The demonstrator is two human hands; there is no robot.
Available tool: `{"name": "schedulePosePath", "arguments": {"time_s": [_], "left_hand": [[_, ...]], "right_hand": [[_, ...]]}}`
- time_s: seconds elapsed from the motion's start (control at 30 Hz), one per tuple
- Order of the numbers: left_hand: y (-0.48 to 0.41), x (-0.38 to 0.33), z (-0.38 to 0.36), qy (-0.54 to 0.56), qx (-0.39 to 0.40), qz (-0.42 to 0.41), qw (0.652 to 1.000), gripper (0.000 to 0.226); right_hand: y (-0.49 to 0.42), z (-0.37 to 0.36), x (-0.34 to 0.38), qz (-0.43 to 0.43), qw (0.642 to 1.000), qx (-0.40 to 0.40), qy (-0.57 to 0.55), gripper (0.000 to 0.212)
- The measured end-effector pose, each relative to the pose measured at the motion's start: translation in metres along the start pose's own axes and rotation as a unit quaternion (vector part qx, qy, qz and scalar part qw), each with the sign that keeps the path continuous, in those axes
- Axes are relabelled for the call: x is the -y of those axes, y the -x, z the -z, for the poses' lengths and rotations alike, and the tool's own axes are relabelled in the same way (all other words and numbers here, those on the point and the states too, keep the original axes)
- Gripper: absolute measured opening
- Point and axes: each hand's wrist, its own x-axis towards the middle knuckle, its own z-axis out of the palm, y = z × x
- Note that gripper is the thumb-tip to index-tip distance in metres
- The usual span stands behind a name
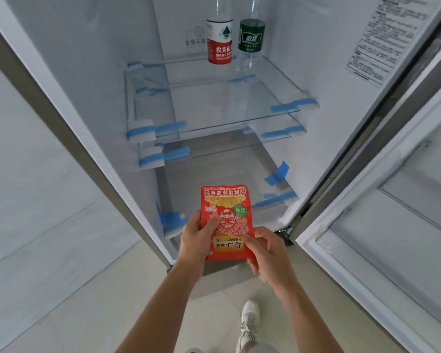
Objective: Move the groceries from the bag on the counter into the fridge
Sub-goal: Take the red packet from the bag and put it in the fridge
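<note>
A flat red snack packet (227,215) with printed writing is held in front of the open fridge (87,72), low down by its bottom compartment. My left hand (196,238) grips the packet's left edge, thumb on its front. My right hand (265,250) pinches its lower right corner. Two water bottles stand on the upper glass shelf (227,108): one with a red and white label (219,42), one with a green label (251,36). The grocery bag and counter are out of view.
The fridge door (392,200) stands open on the right, with door shelves inside it. Lower glass shelves carry blue tape (278,171) and white foam pads. A grey wall is at the left. My white shoe (250,319) is on the tiled floor.
</note>
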Motion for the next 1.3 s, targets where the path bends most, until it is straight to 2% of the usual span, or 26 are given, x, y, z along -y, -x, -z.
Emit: {"name": "schedulePosePath", "arguments": {"time_s": [0.2,0.4,0.7,0.97,1.1,1.3], "left_hand": [[-0.031,-0.015,-0.023,0.048,-0.043,0.011,0.998,0.026],[-0.048,-0.019,-0.035,0.073,-0.091,0.004,0.993,0.025],[-0.069,-0.009,-0.029,0.052,-0.124,0.01,0.991,0.022],[-0.103,0.012,-0.012,0.008,-0.089,0.017,0.996,0.024],[-0.123,0.019,-0.006,-0.008,-0.079,0.02,0.997,0.028],[-0.17,0.019,0.006,-0.059,-0.121,0.002,0.991,0.026]], "right_hand": [[-0.063,0.021,0.024,0.024,0.995,0.059,0.073,0.022],[-0.111,0.031,0.036,0.055,0.976,0.115,0.176,0.022],[-0.135,0.018,0.018,0.059,0.964,0.125,0.228,0.021],[-0.157,0.004,-0.004,0.048,0.961,0.125,0.24,0.022],[-0.174,-0.005,-0.016,0.048,0.96,0.123,0.248,0.029],[-0.214,-0.026,-0.018,0.064,0.958,0.115,0.256,0.032]]}}
